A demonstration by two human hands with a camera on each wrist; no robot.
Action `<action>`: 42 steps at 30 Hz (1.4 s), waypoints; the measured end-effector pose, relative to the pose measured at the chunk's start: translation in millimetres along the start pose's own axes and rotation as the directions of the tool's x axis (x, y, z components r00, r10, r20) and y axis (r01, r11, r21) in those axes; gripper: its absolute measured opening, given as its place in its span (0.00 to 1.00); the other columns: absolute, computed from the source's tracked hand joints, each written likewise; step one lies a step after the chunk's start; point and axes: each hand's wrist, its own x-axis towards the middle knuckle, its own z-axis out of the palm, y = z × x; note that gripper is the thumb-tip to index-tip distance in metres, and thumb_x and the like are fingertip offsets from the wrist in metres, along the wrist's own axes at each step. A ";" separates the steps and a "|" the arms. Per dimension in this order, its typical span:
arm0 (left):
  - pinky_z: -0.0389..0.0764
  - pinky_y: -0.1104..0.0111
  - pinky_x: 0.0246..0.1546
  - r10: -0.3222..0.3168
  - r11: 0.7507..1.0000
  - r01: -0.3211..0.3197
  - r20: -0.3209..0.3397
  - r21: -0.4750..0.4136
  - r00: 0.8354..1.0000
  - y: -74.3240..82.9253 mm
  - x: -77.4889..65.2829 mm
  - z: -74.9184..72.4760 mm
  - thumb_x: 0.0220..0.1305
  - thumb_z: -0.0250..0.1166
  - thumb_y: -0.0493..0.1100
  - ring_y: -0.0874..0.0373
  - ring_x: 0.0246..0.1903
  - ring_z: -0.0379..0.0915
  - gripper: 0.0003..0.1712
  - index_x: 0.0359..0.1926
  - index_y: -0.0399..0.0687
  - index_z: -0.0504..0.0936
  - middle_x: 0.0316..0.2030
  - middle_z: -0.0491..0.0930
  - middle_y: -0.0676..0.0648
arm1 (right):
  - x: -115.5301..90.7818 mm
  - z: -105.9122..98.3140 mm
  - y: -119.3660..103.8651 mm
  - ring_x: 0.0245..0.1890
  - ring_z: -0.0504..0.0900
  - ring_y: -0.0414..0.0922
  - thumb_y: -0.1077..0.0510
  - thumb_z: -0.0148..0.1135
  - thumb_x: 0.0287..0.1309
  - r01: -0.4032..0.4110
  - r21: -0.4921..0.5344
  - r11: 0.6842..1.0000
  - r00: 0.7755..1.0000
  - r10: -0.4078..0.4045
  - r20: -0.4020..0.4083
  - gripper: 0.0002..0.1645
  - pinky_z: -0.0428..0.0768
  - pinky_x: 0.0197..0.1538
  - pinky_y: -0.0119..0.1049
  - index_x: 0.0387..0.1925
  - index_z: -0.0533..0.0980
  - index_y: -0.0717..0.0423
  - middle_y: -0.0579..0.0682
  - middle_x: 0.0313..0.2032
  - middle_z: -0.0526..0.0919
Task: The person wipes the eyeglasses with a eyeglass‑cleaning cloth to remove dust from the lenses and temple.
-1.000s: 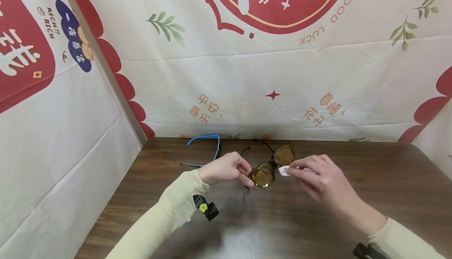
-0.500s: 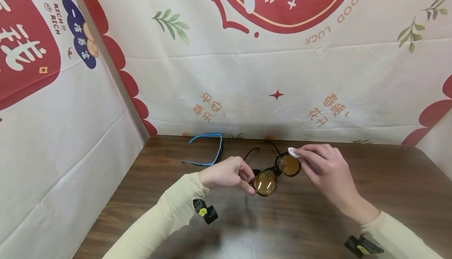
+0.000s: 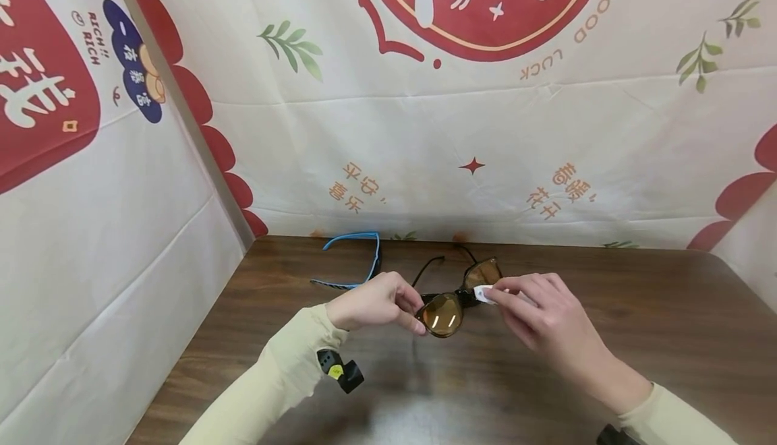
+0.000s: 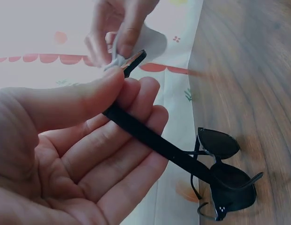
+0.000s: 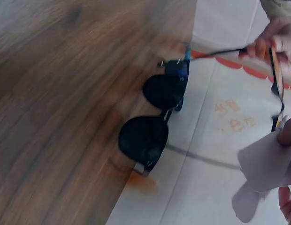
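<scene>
Held up over the table is a pair of sunglasses [image 3: 442, 315] with brown lenses and a dark frame. My left hand [image 3: 379, 303] pinches it between thumb and fingers at the left end; the left wrist view shows its black temple [image 4: 155, 140] lying across the fingers. My right hand [image 3: 549, 317] pinches a small white cloth [image 3: 482, 294] against the sunglasses near the bridge, at the inner edge of the right lens. In the right wrist view the cloth [image 5: 265, 161] hangs in loose folds from the fingers, and the glasses appear nearly edge-on.
Blue-framed glasses [image 3: 375, 259] lie on the wooden table [image 3: 607, 310] at the back left. Black sunglasses [image 5: 145, 140] rest near the table's back edge, largely hidden behind the held pair in the head view. A printed white cloth backdrop [image 3: 413, 128] rises behind the table.
The white cloth went from beside the bridge up to the right lens's outer top edge, then back down to the bridge. The held sunglasses tilted along with it; the left hand kept its grip.
</scene>
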 end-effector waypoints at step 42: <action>0.71 0.75 0.29 0.053 0.998 -0.053 -0.015 -0.018 0.998 -9.1 6.5 9.8 0.56 0.68 0.31 0.69 0.24 0.72 0.03 0.31 0.32 0.84 0.22 0.82 0.52 | 1.1 17.6 11.5 0.38 0.74 0.58 0.50 0.55 0.66 -0.293 -0.004 0.956 0.942 0.288 -0.170 0.18 0.60 0.38 0.54 0.37 0.86 0.56 0.53 0.35 0.83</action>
